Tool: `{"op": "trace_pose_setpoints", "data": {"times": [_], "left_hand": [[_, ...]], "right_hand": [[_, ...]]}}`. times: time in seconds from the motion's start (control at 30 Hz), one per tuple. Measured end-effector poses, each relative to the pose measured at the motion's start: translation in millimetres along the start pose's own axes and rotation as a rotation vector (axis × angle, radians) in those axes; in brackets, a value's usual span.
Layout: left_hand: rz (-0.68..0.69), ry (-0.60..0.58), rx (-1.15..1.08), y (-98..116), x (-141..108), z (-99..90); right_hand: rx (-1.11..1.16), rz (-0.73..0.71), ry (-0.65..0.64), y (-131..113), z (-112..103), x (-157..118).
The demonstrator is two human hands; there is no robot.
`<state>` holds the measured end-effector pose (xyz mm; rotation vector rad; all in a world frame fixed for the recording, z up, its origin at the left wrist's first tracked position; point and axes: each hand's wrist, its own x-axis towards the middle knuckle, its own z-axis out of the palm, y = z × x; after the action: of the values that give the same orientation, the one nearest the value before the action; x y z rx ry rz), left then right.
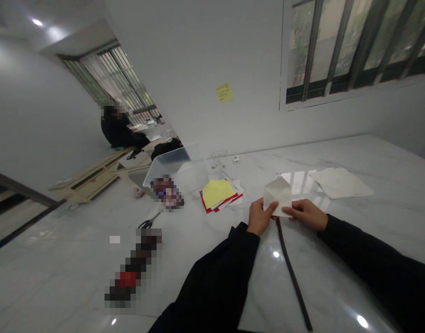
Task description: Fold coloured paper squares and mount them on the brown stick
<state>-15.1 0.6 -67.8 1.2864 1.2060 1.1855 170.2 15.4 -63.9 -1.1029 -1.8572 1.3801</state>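
Note:
Between my two hands is a small white paper envelope (278, 193), its pointed flap standing up at the top. My left hand (259, 217) grips its lower left part with the thumb across the front. My right hand (309, 213) pinches its lower right edge between thumb and fingers. Below the envelope a long dark cord or strap (291, 268) hangs or lies toward the bottom edge; I cannot tell where its upper end is fixed. A stack of yellow, red and white paper pieces (218, 194) lies left of my hands, and white paper sheets (341, 182) lie to the right.
On the marble-patterned surface at left are scissors (148, 223), a clear plastic bin (169, 162) and two blurred-out objects. A yellow sticky note (224, 92) is on the wall, near a barred window (358, 46). A person (115, 127) sits far off at left.

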Motion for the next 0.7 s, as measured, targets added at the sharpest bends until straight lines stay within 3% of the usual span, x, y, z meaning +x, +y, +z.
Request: {"op": "trace_pose_setpoints", "data": {"times": [0.4, 0.7], "left_hand": [[-0.030, -0.138, -0.057, 4, -4, -0.3], [-0.125, -0.017, -0.201, 2, 3, -2.1]], "right_hand": [[0.192, 0.023, 0.165, 4, 2, 1], [0.100, 0.104, 0.342, 11, -3, 4]]}}
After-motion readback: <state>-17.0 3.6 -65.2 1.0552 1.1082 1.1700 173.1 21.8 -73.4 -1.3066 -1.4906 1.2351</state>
